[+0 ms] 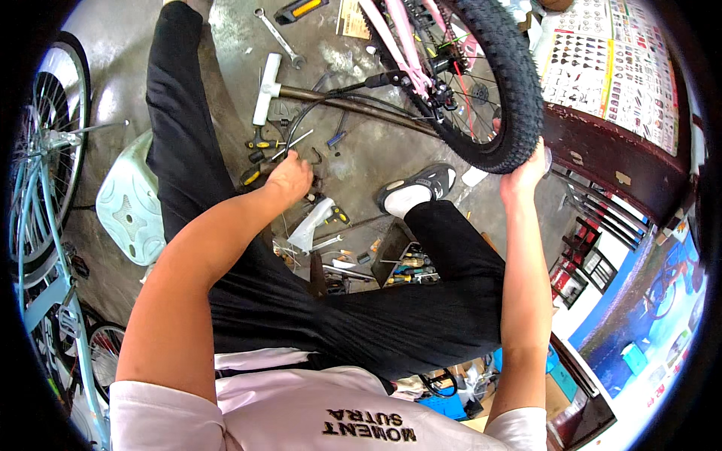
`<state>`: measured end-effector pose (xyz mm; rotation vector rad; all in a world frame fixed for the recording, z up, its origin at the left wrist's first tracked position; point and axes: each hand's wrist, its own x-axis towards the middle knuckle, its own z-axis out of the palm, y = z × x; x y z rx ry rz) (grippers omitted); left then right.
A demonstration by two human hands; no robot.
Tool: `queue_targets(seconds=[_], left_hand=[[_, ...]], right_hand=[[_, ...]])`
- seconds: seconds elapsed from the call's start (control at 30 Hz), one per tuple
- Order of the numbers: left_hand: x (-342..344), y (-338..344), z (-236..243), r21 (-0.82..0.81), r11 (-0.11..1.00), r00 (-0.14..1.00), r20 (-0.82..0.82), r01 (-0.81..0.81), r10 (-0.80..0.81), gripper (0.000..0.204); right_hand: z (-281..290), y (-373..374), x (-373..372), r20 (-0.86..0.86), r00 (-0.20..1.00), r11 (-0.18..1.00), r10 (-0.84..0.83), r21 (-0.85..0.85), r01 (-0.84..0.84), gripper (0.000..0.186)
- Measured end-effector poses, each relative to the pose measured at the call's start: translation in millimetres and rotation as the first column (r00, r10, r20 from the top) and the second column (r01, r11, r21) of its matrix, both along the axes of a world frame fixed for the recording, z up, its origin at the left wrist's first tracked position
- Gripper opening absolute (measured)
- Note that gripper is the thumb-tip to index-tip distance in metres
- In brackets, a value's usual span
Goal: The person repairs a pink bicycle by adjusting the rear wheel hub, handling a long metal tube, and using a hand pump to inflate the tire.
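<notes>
Our right grip point(524, 179) is clasped on the lower edge of a black-tyred wheel point(520, 98), the landmark of this workshop floor scene, while our left grip point(291, 180), fingers curled, is lowered to the left of the wheel beside a black cable point(295, 122) and a thin screwdriver shaft; we cannot tell whether it is closed on either. The wheel sits at the upper right beside a pink bicycle frame point(400, 41), and the cable loops out leftward from near it. We judge the step in hand to be steadying the wheel while the other hand sorts out the cable or a tool, and the next move seems to call for keeping that hold firm while the left fingers secure what they need. Left of the wheel, we find a brown pole point(338, 103) with a white T-shaped head point(266, 89) and, farther off, a silver spanner point(278, 39). Below the wheel and to its left are a black shoe point(440, 183) and a tray of screwdrivers point(414, 268). Well to its left stand a mint-green stool point(131, 203) and a light-blue bicycle point(47, 304); to its right, printed sheets point(613, 71) cover a dark-red counter point(594, 137).
</notes>
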<state>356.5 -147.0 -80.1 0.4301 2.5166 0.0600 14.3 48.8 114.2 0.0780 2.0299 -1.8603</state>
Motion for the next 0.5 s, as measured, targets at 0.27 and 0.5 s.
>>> queue_targets(seconds=[0.27,0.5], left_hand=[[-20,-23,75,0.510,0.835,0.954,-0.089,-0.204,0.287,0.011],[-56,-25,205,0.904,0.330,0.567,-0.127,-0.272,0.814,0.017]], right_hand=[[-1,-5,-3,0.058,0.992,0.994,-0.108,0.030,0.106,0.040],[13,-16,2,-0.019,0.998,0.984,0.060,0.168,-0.056,0.044]])
